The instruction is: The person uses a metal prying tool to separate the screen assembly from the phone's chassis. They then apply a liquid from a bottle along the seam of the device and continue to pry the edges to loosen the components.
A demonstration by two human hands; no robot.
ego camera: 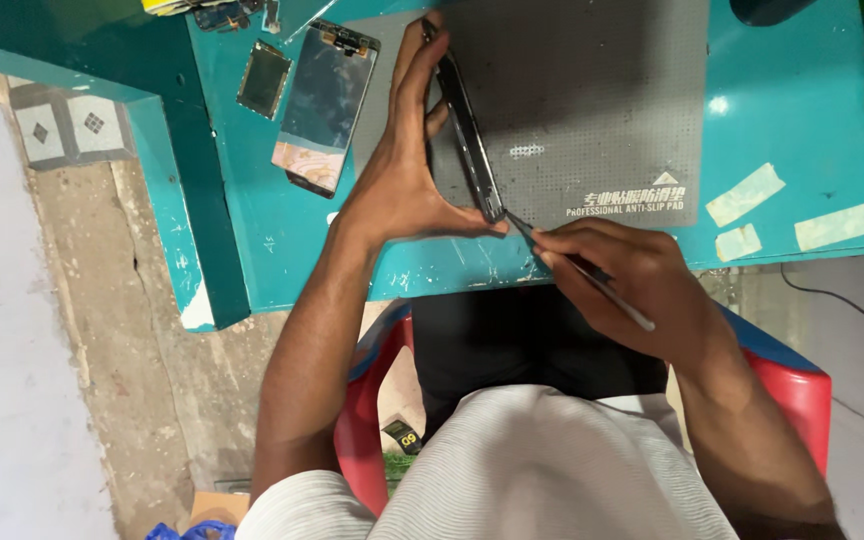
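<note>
Your left hand (402,170) steadies a slim black phone frame (467,120) on edge upon the grey anti-slip mat (592,90). Your right hand (632,285) presses a thin metal pry tool (582,272) against the frame's near corner, beside your left thumb.

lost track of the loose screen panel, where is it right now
In the head view the loose screen panel lies flat on the teal table, just left of the grey mat and the left hand.

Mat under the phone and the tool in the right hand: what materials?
Grey mat: likely silicone or rubber, matte with a fine dotted texture. Tool in the right hand: thin shaft with a silvery sheen, probably metal. Its tip meets the phone frame.
</note>
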